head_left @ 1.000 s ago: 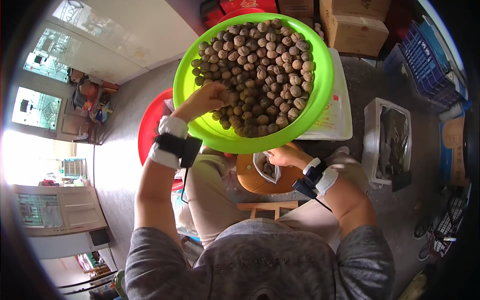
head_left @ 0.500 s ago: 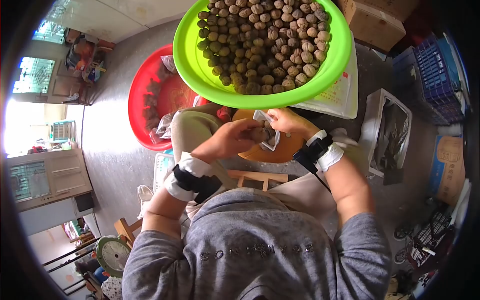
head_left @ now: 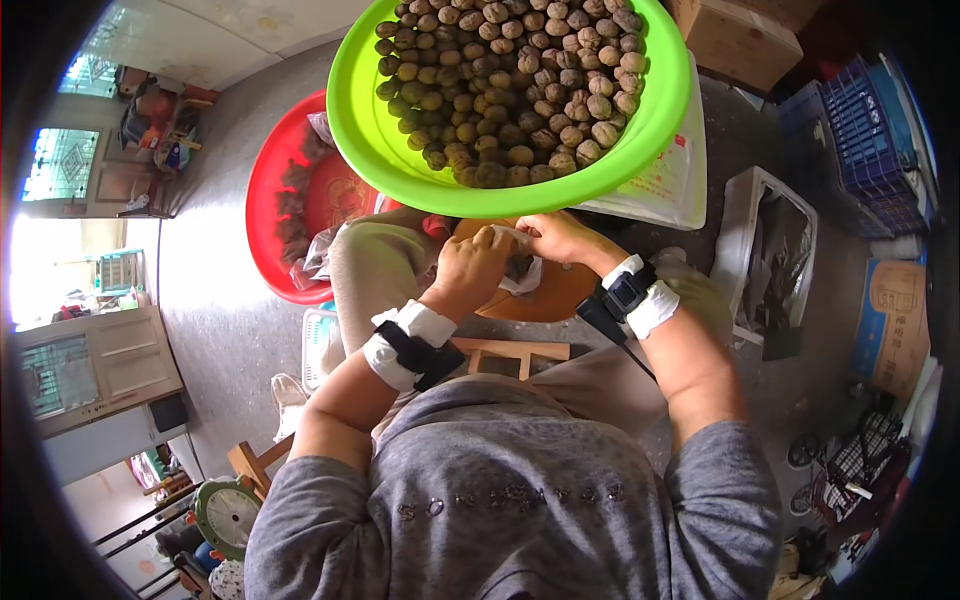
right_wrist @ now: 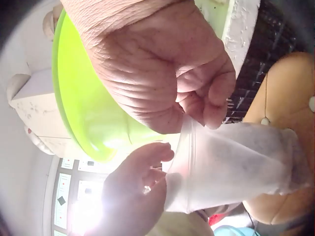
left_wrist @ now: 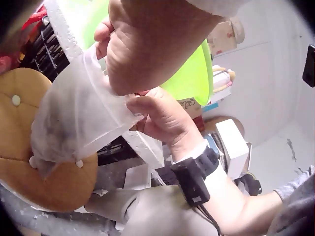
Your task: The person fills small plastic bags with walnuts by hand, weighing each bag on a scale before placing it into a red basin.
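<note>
A translucent white plastic bag (right_wrist: 231,164) stands on a round orange-brown cushioned seat (left_wrist: 29,103), with dark lumps showing through its lower part. My right hand (head_left: 560,240) pinches one side of the bag's rim between thumb and fingers. Across the mouth, my left hand (head_left: 472,268) has its fingers curled at the opposite rim and grips the plastic there. No walnut shows in the left hand; its palm side is partly hidden. Just beyond both hands is a wide lime-green basin (head_left: 440,195) holding many walnuts (head_left: 500,90).
A red basin (head_left: 262,200) with brown pieces and plastic bags sits on the floor at the left. The green basin rests over a white foam box (head_left: 670,190). At the right are another white box (head_left: 740,240), a blue crate (head_left: 860,130) and cardboard boxes (head_left: 740,45).
My left hand has come from the walnuts in the green basin down to the bag, carrying walnuts half a second ago. The right hand stays at the rim. The head view has tilted down.
</note>
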Motion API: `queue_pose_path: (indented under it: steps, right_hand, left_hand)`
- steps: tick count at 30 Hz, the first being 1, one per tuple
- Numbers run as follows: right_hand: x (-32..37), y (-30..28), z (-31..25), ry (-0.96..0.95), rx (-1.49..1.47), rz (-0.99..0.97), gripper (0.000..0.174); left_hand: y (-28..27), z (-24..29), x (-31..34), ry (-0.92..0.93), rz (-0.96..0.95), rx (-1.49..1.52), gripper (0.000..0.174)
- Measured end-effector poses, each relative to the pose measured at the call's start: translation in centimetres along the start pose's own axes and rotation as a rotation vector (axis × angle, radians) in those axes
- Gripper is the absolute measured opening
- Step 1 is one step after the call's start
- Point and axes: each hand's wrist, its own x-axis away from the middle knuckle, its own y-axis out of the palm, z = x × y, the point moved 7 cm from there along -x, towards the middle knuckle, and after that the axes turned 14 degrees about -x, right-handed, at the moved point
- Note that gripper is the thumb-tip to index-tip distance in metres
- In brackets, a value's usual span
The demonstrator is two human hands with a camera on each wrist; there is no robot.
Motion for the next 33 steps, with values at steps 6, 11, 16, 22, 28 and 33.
queue_pose_path:
  steps: [6,11,16,22,28,33]
  right_hand:
    - [0.2,-0.1,-0.4,-0.001,-0.021,0.001,0.020]
    - [0.7,-0.3,-1.3,-0.006,-0.040,0.033,0.022]
    - [0.3,0.3,0.4,-0.062,-0.139,0.085,0.023]
    - [0.6,0.3,-0.8,-0.115,0.169,0.124,0.032]
    - [1.4,-0.5,-3.4,-0.045,0.068,0.001,0.030]
    - [0.5,0.3,-1.4,-0.095,0.001,0.061,0.025]
  left_hand:
    - [0.2,0.6,2.2,0.132,-0.116,0.161,0.010]
    - [1.5,3.2,4.0,0.331,-0.093,0.201,0.010]
    - [-2.0,3.9,3.7,0.373,0.180,0.240,0.010]
    - [-1.5,3.5,2.4,0.348,0.140,0.123,0.009]
    - [-4.2,3.3,1.0,0.382,-0.008,0.126,0.006]
    - [-11.0,-1.6,-2.7,0.271,-0.091,0.716,0.012]
